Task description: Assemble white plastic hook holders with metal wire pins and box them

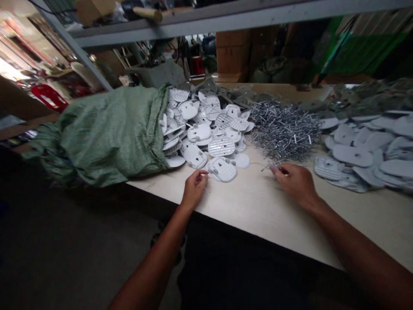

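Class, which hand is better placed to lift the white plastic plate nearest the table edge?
Left hand, probably: its fingers nearly touch the white plastic plate; the right hand, farther off, seems to pinch a thin metal pin.

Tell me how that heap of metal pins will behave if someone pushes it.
The heap of metal pins will probably slide and spread rather than move as one block, since the pins lie loose and criss-crossed. Crossed pins may snag, dragging clumps along. Single pins look thin and straight, so they could roll away.
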Demonstrator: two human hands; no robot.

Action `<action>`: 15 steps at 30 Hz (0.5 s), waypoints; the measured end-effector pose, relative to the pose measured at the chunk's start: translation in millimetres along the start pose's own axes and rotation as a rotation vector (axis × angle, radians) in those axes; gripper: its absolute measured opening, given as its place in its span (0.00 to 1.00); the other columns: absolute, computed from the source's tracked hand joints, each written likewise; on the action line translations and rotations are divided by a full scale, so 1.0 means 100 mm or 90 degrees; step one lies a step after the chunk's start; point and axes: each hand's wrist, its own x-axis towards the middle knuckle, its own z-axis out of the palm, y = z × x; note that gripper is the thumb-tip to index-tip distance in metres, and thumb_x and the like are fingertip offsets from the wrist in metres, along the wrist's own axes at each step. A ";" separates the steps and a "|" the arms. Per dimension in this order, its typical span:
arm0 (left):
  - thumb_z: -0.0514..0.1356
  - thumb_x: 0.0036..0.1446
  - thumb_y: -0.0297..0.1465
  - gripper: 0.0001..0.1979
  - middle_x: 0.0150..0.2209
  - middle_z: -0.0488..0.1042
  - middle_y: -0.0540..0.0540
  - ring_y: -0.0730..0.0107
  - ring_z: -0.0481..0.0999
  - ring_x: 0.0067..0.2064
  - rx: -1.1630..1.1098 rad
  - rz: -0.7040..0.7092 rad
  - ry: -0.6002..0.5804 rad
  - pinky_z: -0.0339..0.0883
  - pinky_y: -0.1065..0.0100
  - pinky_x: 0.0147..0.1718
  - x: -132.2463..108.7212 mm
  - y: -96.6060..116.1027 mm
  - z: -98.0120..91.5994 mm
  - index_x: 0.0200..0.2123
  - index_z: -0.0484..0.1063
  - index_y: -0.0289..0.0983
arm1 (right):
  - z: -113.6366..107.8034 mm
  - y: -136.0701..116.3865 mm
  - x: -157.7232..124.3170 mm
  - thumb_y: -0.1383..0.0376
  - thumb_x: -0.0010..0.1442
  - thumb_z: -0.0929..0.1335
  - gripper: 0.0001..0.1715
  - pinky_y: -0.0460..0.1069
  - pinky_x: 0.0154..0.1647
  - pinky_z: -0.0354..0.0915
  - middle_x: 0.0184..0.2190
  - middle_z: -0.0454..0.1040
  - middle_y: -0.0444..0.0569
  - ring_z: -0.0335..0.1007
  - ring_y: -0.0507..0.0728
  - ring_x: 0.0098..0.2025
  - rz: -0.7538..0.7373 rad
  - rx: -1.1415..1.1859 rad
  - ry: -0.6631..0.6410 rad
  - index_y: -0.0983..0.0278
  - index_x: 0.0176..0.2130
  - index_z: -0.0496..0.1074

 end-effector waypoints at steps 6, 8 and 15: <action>0.66 0.65 0.39 0.15 0.29 0.71 0.52 0.71 0.69 0.26 0.094 0.088 -0.015 0.59 0.69 0.28 0.15 0.14 0.17 0.51 0.77 0.38 | 0.13 -0.01 -0.09 0.51 0.68 0.66 0.20 0.55 0.40 0.65 0.31 0.81 0.52 0.76 0.63 0.35 0.018 0.071 0.008 0.59 0.31 0.79; 0.68 0.65 0.38 0.15 0.28 0.72 0.52 0.69 0.70 0.27 0.162 0.116 -0.035 0.58 0.68 0.30 0.21 0.19 0.25 0.51 0.77 0.38 | 0.18 -0.01 -0.08 0.51 0.68 0.67 0.20 0.56 0.41 0.68 0.32 0.81 0.52 0.77 0.63 0.35 0.043 0.093 0.039 0.59 0.32 0.80; 0.64 0.65 0.29 0.03 0.28 0.74 0.49 0.66 0.71 0.30 0.278 0.133 -0.017 0.56 0.65 0.33 0.34 0.24 0.38 0.41 0.77 0.38 | 0.26 -0.03 -0.10 0.52 0.68 0.69 0.21 0.64 0.60 0.72 0.50 0.83 0.60 0.79 0.69 0.54 -0.021 0.119 0.150 0.62 0.48 0.83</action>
